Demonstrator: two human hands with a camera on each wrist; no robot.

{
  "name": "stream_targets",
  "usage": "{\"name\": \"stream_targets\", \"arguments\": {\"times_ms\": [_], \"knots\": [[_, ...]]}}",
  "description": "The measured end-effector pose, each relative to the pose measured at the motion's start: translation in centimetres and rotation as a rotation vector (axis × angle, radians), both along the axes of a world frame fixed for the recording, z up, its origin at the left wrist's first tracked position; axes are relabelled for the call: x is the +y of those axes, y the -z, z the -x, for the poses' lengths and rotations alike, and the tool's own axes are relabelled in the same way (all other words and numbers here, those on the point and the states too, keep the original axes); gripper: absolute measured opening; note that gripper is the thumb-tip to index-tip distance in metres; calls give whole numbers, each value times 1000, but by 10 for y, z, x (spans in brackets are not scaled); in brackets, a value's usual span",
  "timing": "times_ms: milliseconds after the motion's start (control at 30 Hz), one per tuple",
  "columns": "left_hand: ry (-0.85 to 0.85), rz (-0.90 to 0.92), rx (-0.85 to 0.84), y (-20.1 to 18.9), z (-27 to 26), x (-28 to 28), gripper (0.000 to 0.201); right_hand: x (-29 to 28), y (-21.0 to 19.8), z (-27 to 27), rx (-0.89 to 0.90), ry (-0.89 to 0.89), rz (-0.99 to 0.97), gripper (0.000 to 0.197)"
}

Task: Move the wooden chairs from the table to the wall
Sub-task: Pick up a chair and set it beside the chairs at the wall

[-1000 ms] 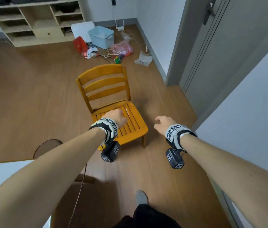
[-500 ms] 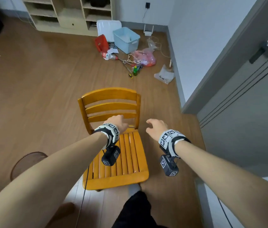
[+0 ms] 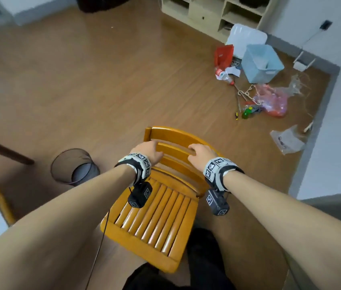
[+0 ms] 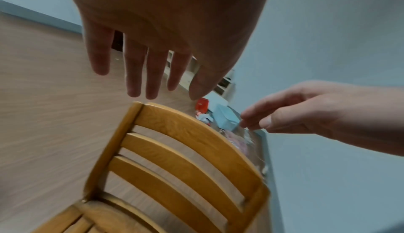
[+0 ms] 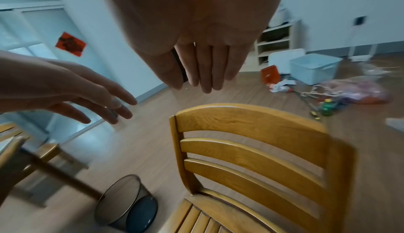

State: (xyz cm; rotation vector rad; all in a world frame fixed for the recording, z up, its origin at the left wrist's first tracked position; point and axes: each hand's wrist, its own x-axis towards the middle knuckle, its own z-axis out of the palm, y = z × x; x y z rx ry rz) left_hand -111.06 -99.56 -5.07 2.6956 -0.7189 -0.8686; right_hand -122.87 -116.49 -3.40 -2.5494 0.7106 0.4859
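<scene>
In the head view, the wooden chair [image 3: 159,208] stands in the lower centre of the frame, seat slats toward the person. The left hand [image 3: 147,152] and right hand [image 3: 201,153] hover at its back rails. A wire wastebasket [image 3: 74,166] stands at left, clutter at upper right; a swung leg might hit either.

In the left wrist view, the fingers [image 4: 153,74] are straight and spread just above the top rail [image 4: 192,131], holding nothing. A one-sided grasp may tip the chair.

In the right wrist view, the fingers [image 5: 206,67] are also straight and empty. The chair is honey-coloured, glossy wood, perhaps slippery.
</scene>
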Motion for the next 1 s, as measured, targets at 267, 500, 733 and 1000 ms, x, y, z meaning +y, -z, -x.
{"name": "stream_targets", "arguments": {"times_ms": [267,500,733,1000], "knots": [[-573,-186,13,28,11,49,55,-19,54,-104,98,-547,-32,48],[-1001,-244,75,15,101,67,46,1,54,-115,131,-999,9,36],[-1309,-236,105,23,191,38,35,16,62,-101,154,-1320,-36,44],[-1608,-194,161,52,251,-69,44,-37,71,-79,170,-1568,-22,48]]}}
